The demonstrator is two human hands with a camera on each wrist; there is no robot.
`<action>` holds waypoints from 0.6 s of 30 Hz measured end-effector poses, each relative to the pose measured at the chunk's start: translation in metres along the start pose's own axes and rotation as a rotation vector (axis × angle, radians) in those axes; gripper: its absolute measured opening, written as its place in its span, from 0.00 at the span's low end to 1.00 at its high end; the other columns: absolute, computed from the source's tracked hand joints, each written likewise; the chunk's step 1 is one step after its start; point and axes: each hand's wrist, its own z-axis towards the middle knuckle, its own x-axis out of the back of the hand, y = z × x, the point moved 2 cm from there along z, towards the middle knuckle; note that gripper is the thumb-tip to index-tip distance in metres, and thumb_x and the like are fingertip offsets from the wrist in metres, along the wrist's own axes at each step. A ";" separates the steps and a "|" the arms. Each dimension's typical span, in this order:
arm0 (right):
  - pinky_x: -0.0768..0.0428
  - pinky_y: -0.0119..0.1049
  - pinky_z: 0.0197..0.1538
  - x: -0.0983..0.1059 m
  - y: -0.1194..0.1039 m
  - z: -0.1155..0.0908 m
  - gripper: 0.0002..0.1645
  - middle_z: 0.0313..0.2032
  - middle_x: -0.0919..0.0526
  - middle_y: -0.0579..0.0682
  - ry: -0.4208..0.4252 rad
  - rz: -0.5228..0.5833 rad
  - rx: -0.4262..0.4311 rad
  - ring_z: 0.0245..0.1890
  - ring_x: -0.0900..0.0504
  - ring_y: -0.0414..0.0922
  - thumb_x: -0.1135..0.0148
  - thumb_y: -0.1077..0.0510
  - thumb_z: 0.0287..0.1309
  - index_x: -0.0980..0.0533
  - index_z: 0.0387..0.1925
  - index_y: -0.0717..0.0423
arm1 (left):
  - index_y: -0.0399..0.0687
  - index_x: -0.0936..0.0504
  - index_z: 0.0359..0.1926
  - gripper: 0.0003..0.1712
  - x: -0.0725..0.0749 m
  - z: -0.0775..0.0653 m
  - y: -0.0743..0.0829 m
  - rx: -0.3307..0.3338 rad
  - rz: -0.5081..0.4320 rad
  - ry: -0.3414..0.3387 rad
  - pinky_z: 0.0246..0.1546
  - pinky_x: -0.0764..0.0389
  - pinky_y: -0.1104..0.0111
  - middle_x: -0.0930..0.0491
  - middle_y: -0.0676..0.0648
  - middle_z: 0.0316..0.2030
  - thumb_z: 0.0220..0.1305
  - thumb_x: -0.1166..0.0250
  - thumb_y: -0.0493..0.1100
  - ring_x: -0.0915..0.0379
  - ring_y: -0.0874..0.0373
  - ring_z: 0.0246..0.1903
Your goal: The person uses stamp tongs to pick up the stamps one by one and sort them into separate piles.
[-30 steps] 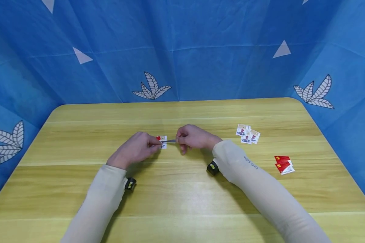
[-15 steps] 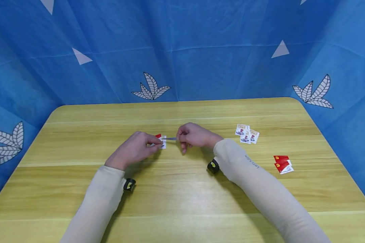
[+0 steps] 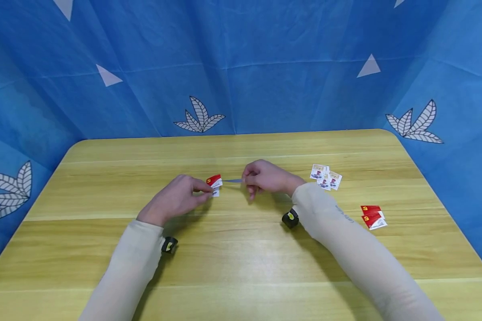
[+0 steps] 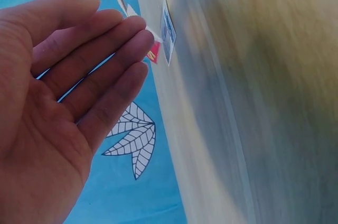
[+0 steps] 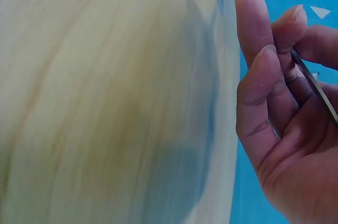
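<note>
My right hand (image 3: 265,175) holds slim metal tweezers (image 3: 232,180) between thumb and fingers, their tips pointing left. At those tips is a red-and-white stamp (image 3: 214,180), raised over a white picture stamp (image 3: 216,192) on the table. My left hand (image 3: 179,196) is close beside both stamps, thumb and index finger near their left edges. In the left wrist view the left hand (image 4: 79,71) has loosely bent fingers with no visible grip, and its fingertips hide part of the red-and-white stamp (image 4: 153,53). The right wrist view shows the tweezers (image 5: 317,87) lying across the right hand (image 5: 285,118).
Several overlapping white picture stamps (image 3: 325,177) lie at the back right of the wooden table (image 3: 233,267). Further right and nearer lie red-and-white stamps (image 3: 373,217), one overlapping another. A blue curtain (image 3: 233,67) stands behind the table.
My right hand and the tweezers have moved a little right and away. The red-and-white stamp has come out from under the left fingertips. My left hand stays almost in place.
</note>
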 end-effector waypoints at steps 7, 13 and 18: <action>0.22 0.48 0.38 0.020 0.003 -0.016 0.14 0.24 0.23 0.57 0.028 0.000 0.039 0.29 0.15 0.55 0.54 0.63 0.72 0.27 0.46 0.73 | 0.47 0.12 0.48 0.12 0.000 0.001 -0.001 -0.012 0.006 -0.001 0.19 0.35 0.66 0.17 0.48 0.46 0.65 0.34 0.42 0.36 0.57 0.20; 0.22 0.50 0.39 0.035 0.007 -0.034 0.15 0.24 0.23 0.58 0.059 0.036 0.017 0.30 0.15 0.56 0.53 0.63 0.70 0.28 0.46 0.75 | 0.47 0.12 0.49 0.13 -0.001 0.003 -0.002 -0.002 0.022 -0.011 0.21 0.33 0.64 0.17 0.48 0.47 0.65 0.33 0.43 0.33 0.56 0.24; 0.22 0.50 0.41 0.046 0.015 -0.049 0.15 0.25 0.23 0.57 0.069 0.037 -0.004 0.31 0.15 0.56 0.53 0.62 0.71 0.29 0.46 0.74 | 0.45 0.13 0.49 0.13 -0.002 0.003 -0.002 0.004 0.014 -0.023 0.22 0.32 0.64 0.17 0.48 0.46 0.65 0.33 0.43 0.31 0.56 0.25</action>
